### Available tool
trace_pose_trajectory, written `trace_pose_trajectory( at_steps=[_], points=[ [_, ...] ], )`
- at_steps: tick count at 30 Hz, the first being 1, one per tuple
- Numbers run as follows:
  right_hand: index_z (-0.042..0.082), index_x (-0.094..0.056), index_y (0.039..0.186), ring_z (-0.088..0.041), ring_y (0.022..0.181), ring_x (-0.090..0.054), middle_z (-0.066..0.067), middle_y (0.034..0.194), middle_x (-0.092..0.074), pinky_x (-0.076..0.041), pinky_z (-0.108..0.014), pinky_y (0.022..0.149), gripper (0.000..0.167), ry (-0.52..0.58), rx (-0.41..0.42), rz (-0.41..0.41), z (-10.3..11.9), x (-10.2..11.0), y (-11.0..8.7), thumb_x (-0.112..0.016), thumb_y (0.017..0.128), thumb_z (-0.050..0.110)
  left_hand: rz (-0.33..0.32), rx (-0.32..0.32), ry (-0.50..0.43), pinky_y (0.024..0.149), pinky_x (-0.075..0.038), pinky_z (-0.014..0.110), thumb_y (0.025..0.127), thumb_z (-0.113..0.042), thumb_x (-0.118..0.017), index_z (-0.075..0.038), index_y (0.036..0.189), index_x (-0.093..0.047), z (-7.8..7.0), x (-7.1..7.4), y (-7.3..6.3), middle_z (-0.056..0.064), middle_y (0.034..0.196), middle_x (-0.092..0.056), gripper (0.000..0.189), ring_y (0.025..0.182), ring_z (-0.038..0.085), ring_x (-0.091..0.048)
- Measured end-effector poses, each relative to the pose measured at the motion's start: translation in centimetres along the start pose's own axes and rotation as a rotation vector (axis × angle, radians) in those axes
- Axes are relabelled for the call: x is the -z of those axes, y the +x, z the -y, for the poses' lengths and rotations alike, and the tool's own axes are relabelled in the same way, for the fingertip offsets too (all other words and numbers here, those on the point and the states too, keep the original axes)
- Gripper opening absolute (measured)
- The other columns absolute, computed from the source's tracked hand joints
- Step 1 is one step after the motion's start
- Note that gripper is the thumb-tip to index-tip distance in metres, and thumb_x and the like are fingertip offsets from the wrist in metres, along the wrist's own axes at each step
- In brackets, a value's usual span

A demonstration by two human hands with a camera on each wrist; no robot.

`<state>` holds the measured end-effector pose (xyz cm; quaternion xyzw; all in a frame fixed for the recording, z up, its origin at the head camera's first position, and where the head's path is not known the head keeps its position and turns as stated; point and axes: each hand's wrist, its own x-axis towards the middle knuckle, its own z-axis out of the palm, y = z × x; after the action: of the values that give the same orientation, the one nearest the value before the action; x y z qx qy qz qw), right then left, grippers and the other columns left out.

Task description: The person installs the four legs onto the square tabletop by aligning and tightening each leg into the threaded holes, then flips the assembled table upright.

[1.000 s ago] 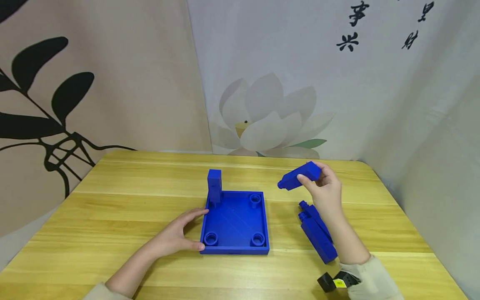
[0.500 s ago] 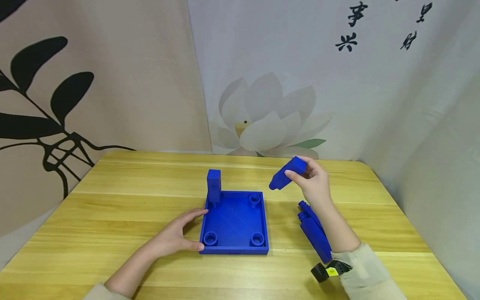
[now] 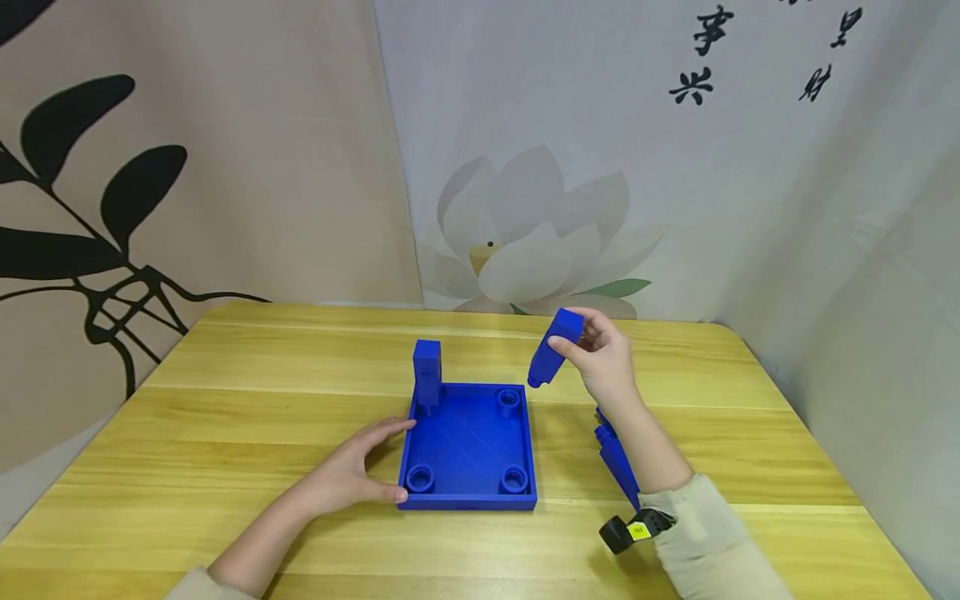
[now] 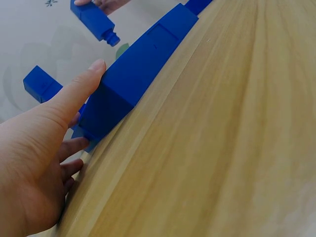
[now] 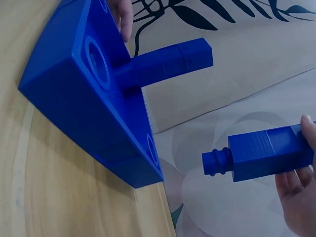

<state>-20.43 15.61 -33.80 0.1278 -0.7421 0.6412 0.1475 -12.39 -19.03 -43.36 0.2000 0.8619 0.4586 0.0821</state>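
Observation:
A blue square toy tabletop (image 3: 467, 503) lies upside down with round sockets (image 3: 508, 402) at its corners. One blue leg (image 3: 427, 371) stands upright in its far left corner. At the left side, my left hand (image 3: 348, 471) touches the tabletop, thumb at the near corner and fingers stretched along the edge. Above and just right of the far right socket, my right hand (image 3: 603, 358) pinches another blue table leg (image 3: 553, 348). That leg is tilted, its ridged, threaded end (image 5: 217, 162) pointing down and left, apart from the tabletop.
More blue legs (image 3: 618, 467) lie on the wooden table (image 3: 300, 400) to the right, partly hidden by my right forearm. A black wrist camera (image 3: 637, 529) hangs at my right sleeve. A printed curtain (image 3: 540, 233) stands behind the table.
My right hand has carried the leg leftward towards the far right socket, and the leg has turned more upright. My left hand and the tabletop have hardly moved.

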Motion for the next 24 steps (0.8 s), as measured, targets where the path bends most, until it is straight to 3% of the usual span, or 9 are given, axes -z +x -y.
trace_pose_trajectory(
  at_steps=[14,24],
  points=[
    [0.002,-0.061,0.121,-0.020,0.081,-0.062,-0.015,0.103,-0.066,-0.052,-0.026,0.071,0.037,0.055,0.014,0.093,-0.7,-2.5,0.1,-0.072,0.086,0.009,-0.010,-0.008,0.003,0.104,-0.023,0.065,0.067,-0.047,-0.084,-0.020,0.145,-0.043,0.2,0.0,0.0,0.014,0.148,-0.036,0.092,0.135,0.041,-0.029],
    [0.002,-0.059,0.126,-0.015,0.078,-0.058,-0.006,0.093,-0.064,-0.049,-0.022,0.067,0.040,0.067,-0.024,0.151,-1.4,-3.3,0.1,-0.069,0.088,0.005,-0.008,-0.009,0.012,0.103,-0.023,0.066,0.067,-0.048,-0.083,-0.020,0.145,-0.043,0.0,0.0,-0.1,0.014,0.148,-0.036,0.092,0.135,0.041,-0.029]
  ],
)
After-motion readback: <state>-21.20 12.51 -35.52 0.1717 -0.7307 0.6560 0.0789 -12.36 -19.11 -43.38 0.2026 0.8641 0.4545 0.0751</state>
